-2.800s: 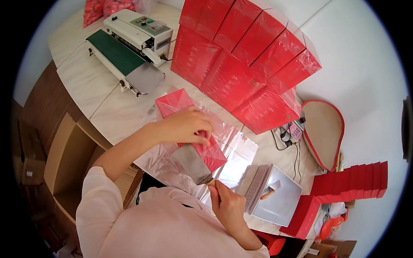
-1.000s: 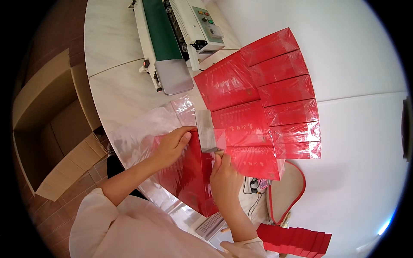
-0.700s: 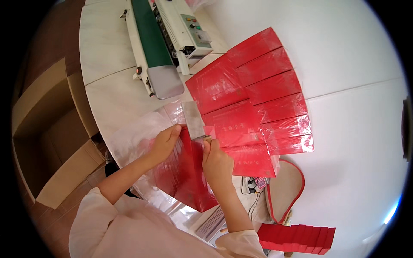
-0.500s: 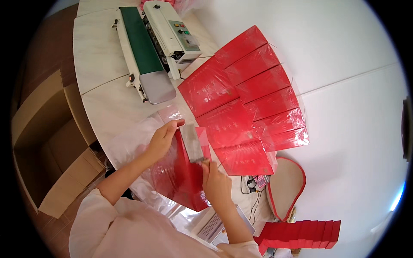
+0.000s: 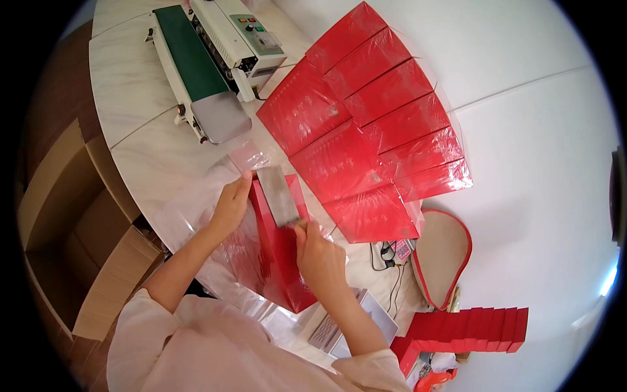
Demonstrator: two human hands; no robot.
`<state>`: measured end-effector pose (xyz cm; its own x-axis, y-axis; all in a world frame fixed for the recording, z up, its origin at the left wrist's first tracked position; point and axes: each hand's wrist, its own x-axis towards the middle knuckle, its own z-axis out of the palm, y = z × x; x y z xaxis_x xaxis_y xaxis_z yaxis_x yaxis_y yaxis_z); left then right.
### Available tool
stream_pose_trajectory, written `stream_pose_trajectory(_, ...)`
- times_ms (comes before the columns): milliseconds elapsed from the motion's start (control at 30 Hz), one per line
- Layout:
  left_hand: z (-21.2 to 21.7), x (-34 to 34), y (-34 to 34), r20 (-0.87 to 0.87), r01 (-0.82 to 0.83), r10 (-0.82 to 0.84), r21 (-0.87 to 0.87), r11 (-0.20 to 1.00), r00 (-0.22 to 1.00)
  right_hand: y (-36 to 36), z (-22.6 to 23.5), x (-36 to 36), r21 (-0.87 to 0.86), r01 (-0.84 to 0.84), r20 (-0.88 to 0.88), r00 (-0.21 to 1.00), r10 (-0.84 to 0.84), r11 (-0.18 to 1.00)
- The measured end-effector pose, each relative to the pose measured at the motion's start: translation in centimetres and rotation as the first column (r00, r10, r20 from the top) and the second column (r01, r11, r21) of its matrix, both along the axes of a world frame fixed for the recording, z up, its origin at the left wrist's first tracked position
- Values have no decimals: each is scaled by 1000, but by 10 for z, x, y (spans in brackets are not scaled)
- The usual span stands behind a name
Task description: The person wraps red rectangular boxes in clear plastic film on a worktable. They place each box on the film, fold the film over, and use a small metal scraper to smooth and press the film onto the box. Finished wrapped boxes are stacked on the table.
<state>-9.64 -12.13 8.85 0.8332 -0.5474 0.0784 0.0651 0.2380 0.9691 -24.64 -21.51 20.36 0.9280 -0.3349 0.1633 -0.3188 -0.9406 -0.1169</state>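
A red box (image 5: 287, 274) stands on the table in front of me, loosely covered with clear plastic film (image 5: 245, 251). A flat, grey, rectangular plate (image 5: 279, 196) lies against the box's top; I cannot make out its exact kind. My right hand (image 5: 319, 258) pinches the plate's near end between thumb and curled fingers. At the box's far left corner is my left hand (image 5: 230, 204), its fingers closed on the box's edge and the film there, close to the plate's far end.
A band sealing machine (image 5: 202, 65) with a green belt stands at the far left. Film-wrapped red boxes (image 5: 339, 163) are ranked beyond my hands. An open cardboard carton (image 5: 91, 242) is at left. A laptop (image 5: 359, 320), a beige red-rimmed pad (image 5: 443, 261) and stacked red boxes (image 5: 470, 330) are at right.
The whole view has shifted slightly, so the machine and wrapped boxes appear higher. Both hands keep their grips, and the grey plate now shows more of its broad face.
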Motion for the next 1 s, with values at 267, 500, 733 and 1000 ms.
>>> stream_pose_trajectory(267,-2,-11,-2,205,-164,155,28,986,966,-10,6,-13,59,15,-19,1000,-14,998)
stream_pose_trajectory(500,8,-6,-2,205,-108,77,143,984,976,16,13,-136,138,116,-112,989,-100,984)
stream_pose_trajectory(733,2,-8,-8,315,-180,136,118,977,939,24,10,-171,21,99,-99,990,-97,995)
stream_pose_trajectory(1000,2,-7,-7,356,-181,142,79,980,924,7,2,-98,41,76,64,995,-78,996)
